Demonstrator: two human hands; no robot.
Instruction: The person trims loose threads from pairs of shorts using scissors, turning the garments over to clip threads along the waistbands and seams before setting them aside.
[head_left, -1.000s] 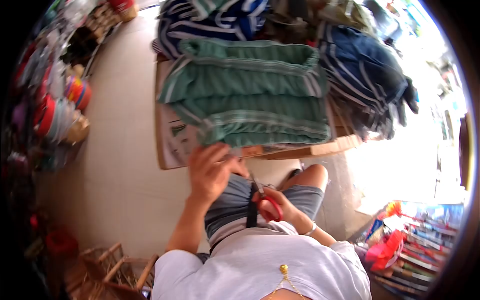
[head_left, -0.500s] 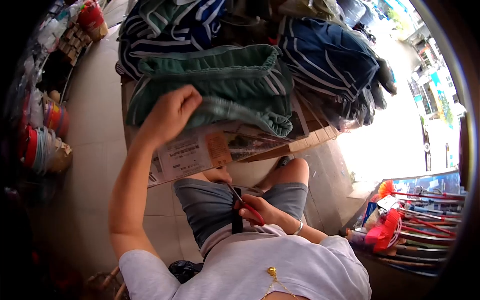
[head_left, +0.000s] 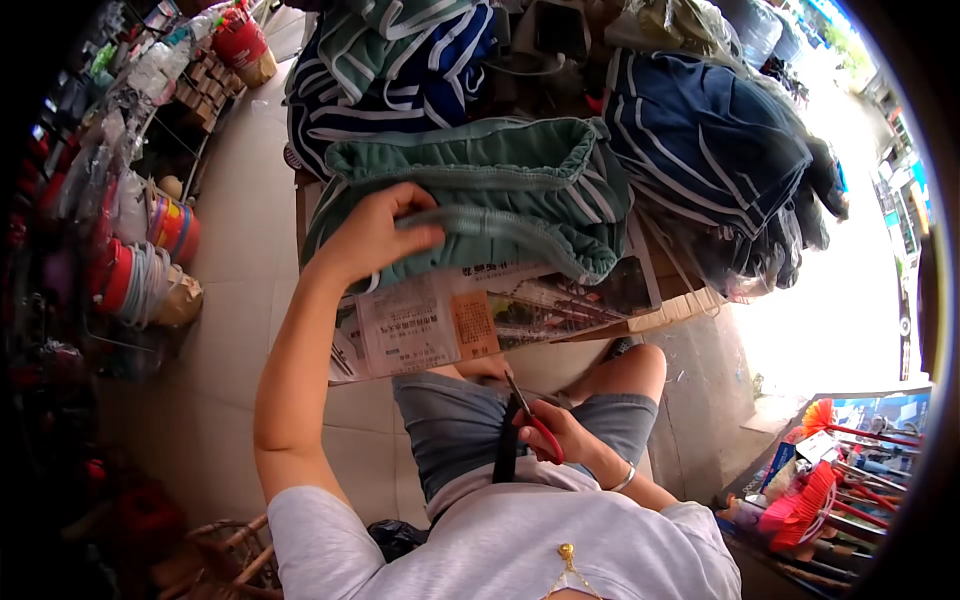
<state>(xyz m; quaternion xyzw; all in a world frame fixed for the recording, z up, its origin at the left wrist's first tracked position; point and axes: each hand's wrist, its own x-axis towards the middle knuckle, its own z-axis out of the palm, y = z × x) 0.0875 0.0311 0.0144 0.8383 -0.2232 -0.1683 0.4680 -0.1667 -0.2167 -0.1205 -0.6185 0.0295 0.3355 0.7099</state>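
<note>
Green trousers (head_left: pixel 470 235) with white side stripes and an elastic waistband lie on newspaper in front of me. My left hand (head_left: pixel 378 238) is at their left part, its fingers curled and its thumb pointing right, with the near edge of the waistband between them. That stretch of waistband is slightly blurred. Low over my lap, my right hand (head_left: pixel 565 430) grips a pair of scissors (head_left: pixel 545 438) by the red handles. The blades point up and away from me, well apart from the trousers.
Newspaper (head_left: pixel 405 325) covers the near edge of the table. Blue striped clothes (head_left: pixel 690 140) are heaped at the right, more striped garments (head_left: pixel 400 90) at the back left. Brushes (head_left: pixel 810 500) lie at lower right. Shelved goods (head_left: pixel 150 270) line the left.
The whole scene has shifted right and slightly down in view. My left hand has loosened from a tighter fist, its thumb now extended along the waistband. The scissors stay in my right hand.
</note>
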